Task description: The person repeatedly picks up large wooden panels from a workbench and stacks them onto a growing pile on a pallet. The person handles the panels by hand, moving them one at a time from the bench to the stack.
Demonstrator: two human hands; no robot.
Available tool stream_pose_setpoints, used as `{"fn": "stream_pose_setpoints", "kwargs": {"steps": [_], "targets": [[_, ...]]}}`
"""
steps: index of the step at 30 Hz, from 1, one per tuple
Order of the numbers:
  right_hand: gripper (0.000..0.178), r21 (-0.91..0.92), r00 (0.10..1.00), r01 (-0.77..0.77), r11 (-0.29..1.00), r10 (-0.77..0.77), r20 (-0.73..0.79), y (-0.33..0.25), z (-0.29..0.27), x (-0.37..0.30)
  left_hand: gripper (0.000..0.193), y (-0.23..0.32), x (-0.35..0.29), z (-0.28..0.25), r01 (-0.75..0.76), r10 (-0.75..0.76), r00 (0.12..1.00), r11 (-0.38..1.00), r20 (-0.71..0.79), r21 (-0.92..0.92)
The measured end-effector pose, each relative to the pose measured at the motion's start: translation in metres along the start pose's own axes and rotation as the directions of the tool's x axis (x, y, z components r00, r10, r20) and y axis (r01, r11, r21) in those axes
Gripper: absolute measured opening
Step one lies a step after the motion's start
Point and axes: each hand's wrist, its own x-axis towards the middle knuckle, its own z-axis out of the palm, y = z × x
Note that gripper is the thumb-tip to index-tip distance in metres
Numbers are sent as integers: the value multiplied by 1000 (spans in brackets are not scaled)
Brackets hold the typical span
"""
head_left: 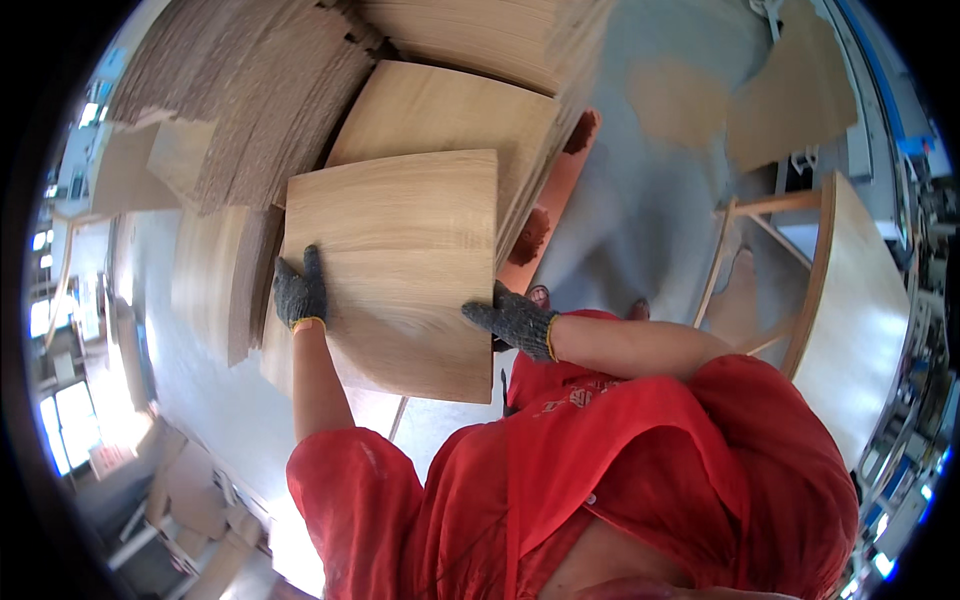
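A pale wooden panel [400, 262] sits at the center of the frame, its side edges gripped by a gray-gloved left hand [302, 298] and right hand [520, 322]. Tall stacks of boards [270, 95] fill the upper left.

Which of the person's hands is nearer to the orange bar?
Right. The right hand is at the right edge of the wooden panel, near the orange bar; the left hand is at the panel's opposite edge, farther away.
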Motion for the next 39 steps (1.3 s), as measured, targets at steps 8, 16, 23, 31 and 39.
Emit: {"fn": "stream_pose_setpoints", "kwargs": {"steps": [8, 16, 23, 31, 39], "targets": [[70, 151, 996, -63, 987, 72, -60, 25, -61, -40, 77, 55, -110, -8, -424, 451, 889, 875, -76, 235], [32, 430, 940, -64, 900, 199, -278, 128, -202, -134, 47, 150, -388, 7, 167, 567, 776, 237, 277, -957], [28, 428, 945, -69, 901, 197, -261, 190, -263, -209, 66, 122, -338, 107, 432, 336, 803, -897, 491, -93], [26, 581, 916, 72, 811, 177, -360, 172, -264, -234, 63, 142, -278, 49, 236, -94, 669, -914, 737, -331], [34, 430, 892, 80, 899, 128, -434, 179, -272, -216, 56, 57, -274, 48, 240, -159, 724, -854, 671, -461]]}}
